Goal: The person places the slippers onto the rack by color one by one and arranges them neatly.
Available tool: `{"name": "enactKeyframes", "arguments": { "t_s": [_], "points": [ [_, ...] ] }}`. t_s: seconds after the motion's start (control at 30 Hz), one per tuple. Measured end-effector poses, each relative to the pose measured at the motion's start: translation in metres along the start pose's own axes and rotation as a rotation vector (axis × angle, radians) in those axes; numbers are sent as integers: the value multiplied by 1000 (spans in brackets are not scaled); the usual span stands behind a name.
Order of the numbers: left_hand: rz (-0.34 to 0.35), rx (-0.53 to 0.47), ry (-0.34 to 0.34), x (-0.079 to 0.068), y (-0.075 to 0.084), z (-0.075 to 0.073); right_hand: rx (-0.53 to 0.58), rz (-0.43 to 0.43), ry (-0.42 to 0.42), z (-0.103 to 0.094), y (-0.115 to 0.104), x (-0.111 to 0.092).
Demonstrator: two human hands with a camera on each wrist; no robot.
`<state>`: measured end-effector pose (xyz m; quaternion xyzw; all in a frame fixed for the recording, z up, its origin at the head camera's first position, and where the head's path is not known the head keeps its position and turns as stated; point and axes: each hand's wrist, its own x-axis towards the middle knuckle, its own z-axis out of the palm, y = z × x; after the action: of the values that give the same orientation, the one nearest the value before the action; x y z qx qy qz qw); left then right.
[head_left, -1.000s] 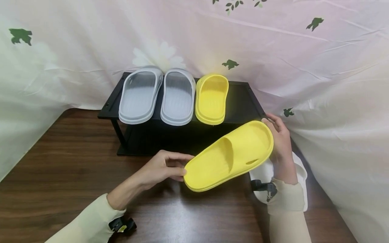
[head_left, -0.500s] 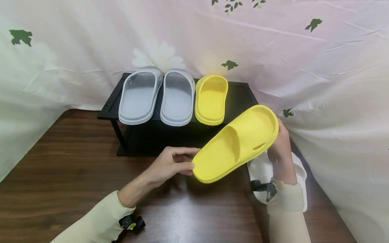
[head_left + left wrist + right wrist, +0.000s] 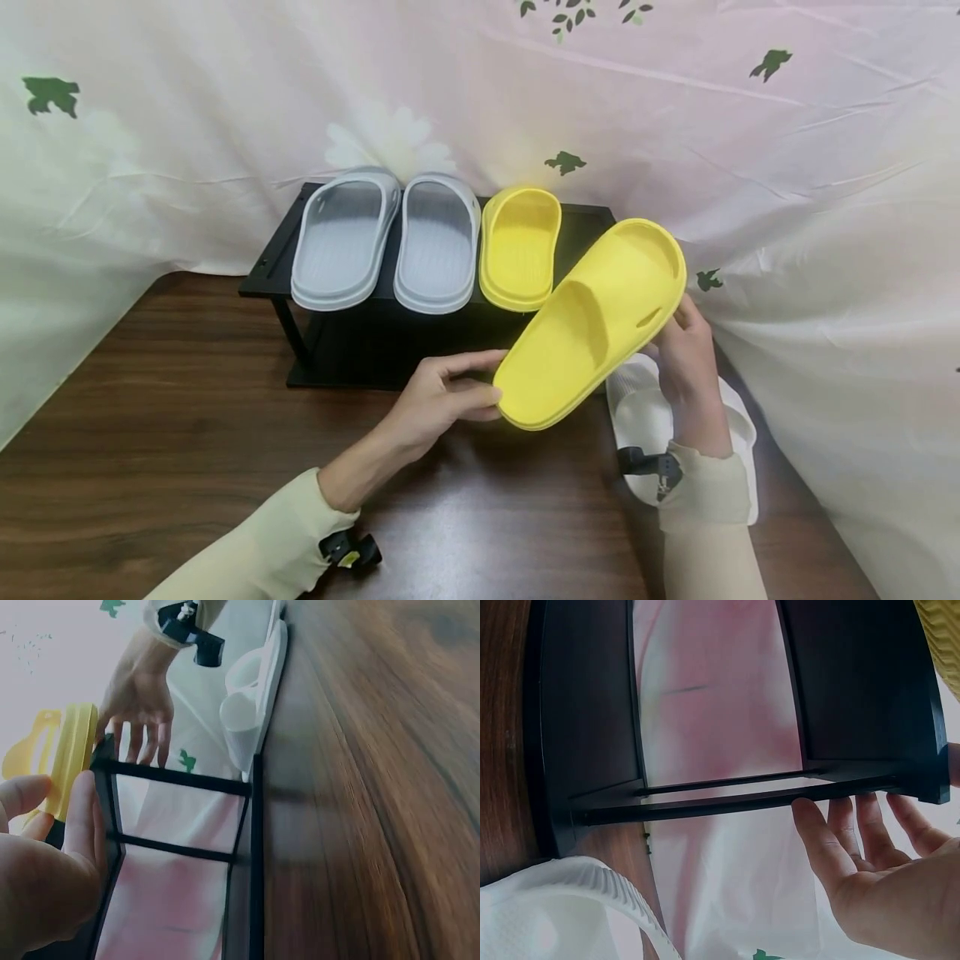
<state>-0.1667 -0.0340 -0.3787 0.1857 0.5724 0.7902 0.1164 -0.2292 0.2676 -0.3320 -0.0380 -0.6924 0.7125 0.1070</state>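
Observation:
My left hand (image 3: 442, 400) pinches the heel end of a yellow slipper (image 3: 600, 325) between thumb and fingers. The slipper is tilted, toe up to the right, in front of the rack's right end. My right hand (image 3: 692, 375) is partly behind its toe. In the right wrist view, the fingers of that hand (image 3: 885, 885) touch the side of the black shoe rack (image 3: 862, 690), with nothing in their grip. Another yellow slipper (image 3: 521, 250) stands on the rack's top shelf, beside a grey slipper (image 3: 437, 250) and a second grey slipper (image 3: 345, 250).
White slippers (image 3: 645, 417) lie on the wooden table (image 3: 172, 417) under my right forearm. The rack's lower shelf (image 3: 375, 350) sits close to the tabletop. A patterned cloth (image 3: 225, 100) hangs behind and along both sides.
My left hand has moved right and forward with the yellow slipper, lifting its toe higher and tilting it more steeply. My right hand has come off the toe, down to the rack's side.

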Motion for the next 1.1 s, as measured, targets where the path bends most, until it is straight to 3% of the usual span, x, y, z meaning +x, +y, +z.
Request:
{"name": "enactKeyframes", "arguments": {
  "t_s": [0.53, 1.1],
  "points": [
    [9, -206, 146, 18, -8, 41, 45, 20, -24, -2, -1, 1],
    [10, -328, 203, 28, -9, 64, -20, 29, -12, -2, -1, 2]
  ]
}}
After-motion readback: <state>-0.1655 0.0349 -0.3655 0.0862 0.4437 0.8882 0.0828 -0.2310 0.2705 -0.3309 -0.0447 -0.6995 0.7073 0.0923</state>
